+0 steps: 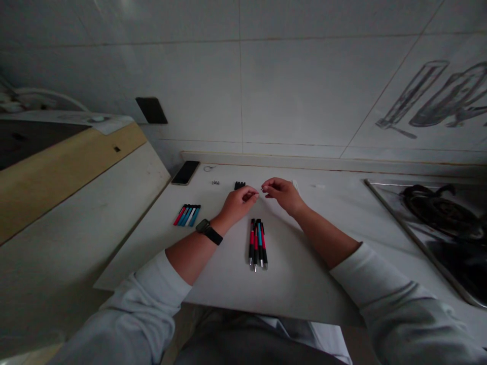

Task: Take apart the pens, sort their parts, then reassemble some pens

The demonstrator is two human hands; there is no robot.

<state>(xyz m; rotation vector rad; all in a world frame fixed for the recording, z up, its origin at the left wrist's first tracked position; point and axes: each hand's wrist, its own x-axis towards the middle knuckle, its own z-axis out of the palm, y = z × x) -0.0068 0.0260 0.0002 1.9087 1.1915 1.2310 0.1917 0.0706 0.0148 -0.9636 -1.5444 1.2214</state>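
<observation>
My left hand (239, 202), with a black watch on the wrist, is closed with its fingertips pinched together; whatever it may hold is hidden. Close beside it, my right hand (282, 193) pinches something tiny at its fingertips, too small to name. Just behind the left hand lie several black pen parts (239, 185), partly covered. Below both hands, assembled pens (257, 244) in red, blue and black lie side by side. Coloured pen barrels (186, 215) are lined up to the left. Small springs (215, 183) lie behind them. A white thin item (296, 185) shows partly behind the right hand.
A phone (185, 173) lies at the back left of the white counter (304, 284), near a thin ring-shaped item (209, 168). A gas stove (441, 213) borders the right side. A pale cabinet panel (95, 192) stands at the left, and a tiled wall closes the back.
</observation>
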